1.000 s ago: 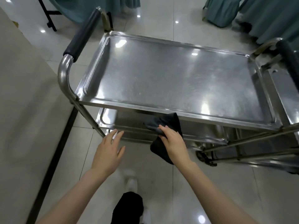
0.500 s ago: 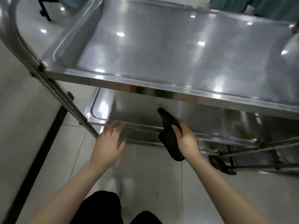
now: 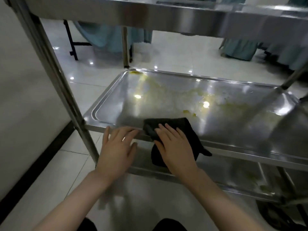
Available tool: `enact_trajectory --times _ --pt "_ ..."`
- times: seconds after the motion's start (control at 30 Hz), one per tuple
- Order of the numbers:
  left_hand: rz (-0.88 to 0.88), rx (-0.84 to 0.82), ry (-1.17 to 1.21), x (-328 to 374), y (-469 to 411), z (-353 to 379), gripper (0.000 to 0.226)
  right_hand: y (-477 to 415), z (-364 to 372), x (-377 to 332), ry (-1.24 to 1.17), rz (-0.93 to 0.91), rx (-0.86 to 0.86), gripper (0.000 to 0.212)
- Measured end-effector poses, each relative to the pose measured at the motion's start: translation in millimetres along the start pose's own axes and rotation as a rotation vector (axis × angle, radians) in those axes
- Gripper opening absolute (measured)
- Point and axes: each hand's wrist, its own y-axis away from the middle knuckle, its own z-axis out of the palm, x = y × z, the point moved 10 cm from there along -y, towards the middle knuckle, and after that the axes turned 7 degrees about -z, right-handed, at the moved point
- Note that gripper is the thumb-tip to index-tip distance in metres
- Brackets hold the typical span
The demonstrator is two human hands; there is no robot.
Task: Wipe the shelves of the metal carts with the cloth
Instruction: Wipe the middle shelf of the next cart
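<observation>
Black cloth (image 3: 190, 134) over steel cart shelf (image 3: 225, 130) rim, yellowish smears (image 3: 166, 90) beyond, right hand (image 3: 175, 147) fingers straight, pressing it, left hand (image 3: 116, 147) fingers spread

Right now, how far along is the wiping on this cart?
Done: nothing clearly; the top shelf shows only its underside. In hand: the right hand presses the cloth flat on the near edge of the middle shelf, with the left hand resting on its rim. Left: yellow smears across that shelf's far half, and yellowish residue on the bottom shelf.
</observation>
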Motion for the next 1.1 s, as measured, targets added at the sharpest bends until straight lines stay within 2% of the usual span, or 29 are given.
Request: enact_trajectory --times 0.13,0.23,0.37,0.47,0.57,0.73,0.8,0.93,1.03,1.1 --pt "-0.104 -0.04 -0.02 -19.6 -2.2 -0.5 0.035 -10.2 11.0 2.0 0.055 0.057 -0.019 0.065" --pt "-0.102 -0.048 0.017 -23.2 -6.8 -3.1 0.036 -33.4 22.1 14.9 0.018 0.066 -0.067 0.076" --pt "-0.001 -0.047 0.093 -25.4 -6.0 -4.9 0.037 -96.0 41.5 58.2 -0.049 0.06 -0.19 0.064" --pt "-0.016 -0.056 0.135 -44.7 -6.1 -11.2 0.04 -128.8 42.8 74.6 0.009 0.102 -0.206 0.061" --pt "-0.104 0.032 0.09 -70.4 -8.1 -26.0 0.036 -118.9 40.5 58.2 0.008 0.045 -0.211 0.061" --pt "-0.128 0.009 0.178 -83.3 -8.5 -21.0 0.043 -57.8 42.5 -12.0 -0.051 -0.152 -0.172 0.075" --pt "-0.125 0.001 0.186 -86.3 -8.0 -21.4 0.045 -69.2 43.4 -18.1 -0.051 -0.153 -0.165 0.074" --pt "-0.159 -0.02 0.26 -88.5 -5.3 -21.0 0.047 -141.0 53.6 2.9 -0.03 -0.075 -0.209 0.06" --pt "-0.121 -0.02 0.121 -86.5 -2.5 -21.3 0.051 -178.6 60.1 19.2 -0.028 0.062 -0.207 0.061" --pt "-0.167 -0.053 -0.018 -94.1 0.9 -19.2 0.057 -177.4 61.9 16.1 -0.021 0.064 -0.215 0.062"
